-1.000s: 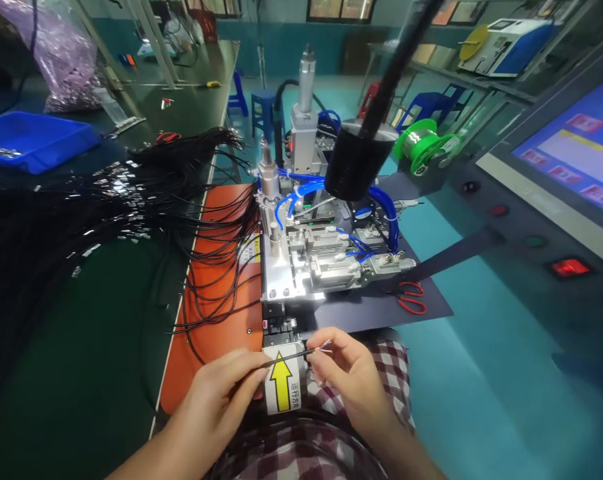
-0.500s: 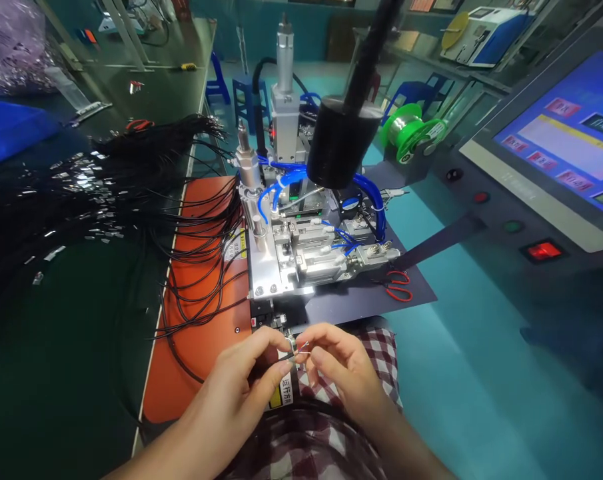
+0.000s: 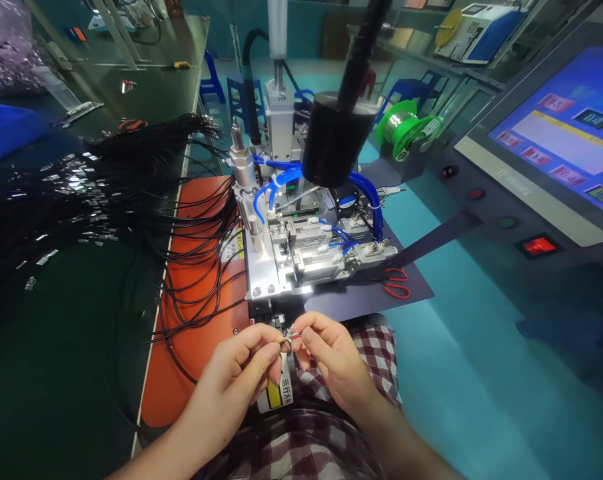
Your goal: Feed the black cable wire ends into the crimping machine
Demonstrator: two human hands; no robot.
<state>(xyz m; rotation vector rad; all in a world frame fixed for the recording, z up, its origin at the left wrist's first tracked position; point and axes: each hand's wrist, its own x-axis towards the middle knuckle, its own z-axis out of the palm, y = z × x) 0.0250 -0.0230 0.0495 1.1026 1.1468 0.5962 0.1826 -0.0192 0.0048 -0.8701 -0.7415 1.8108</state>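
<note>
My left hand pinches a black cable close to its stripped end, between thumb and forefinger. Thin coloured wires, one red and others pale, fan out of that end. The fingers of my right hand are closed on these wires, thumb against forefinger. Both hands are just in front of the metal machine, above my lap. More black cables lie side by side across the orange board, their right ends running into the machine's left side.
A thick bundle of black cables covers the bench at left. Red-handled scissors lie on the dark plate right of the machine. A black cylinder hangs over the machine. At right stand a green spool and a control screen.
My hands have moved slightly up, and the fingers have shifted on the wires; a red wire now shows. The tall cylinder at the machine's back has its rod extended upward.
</note>
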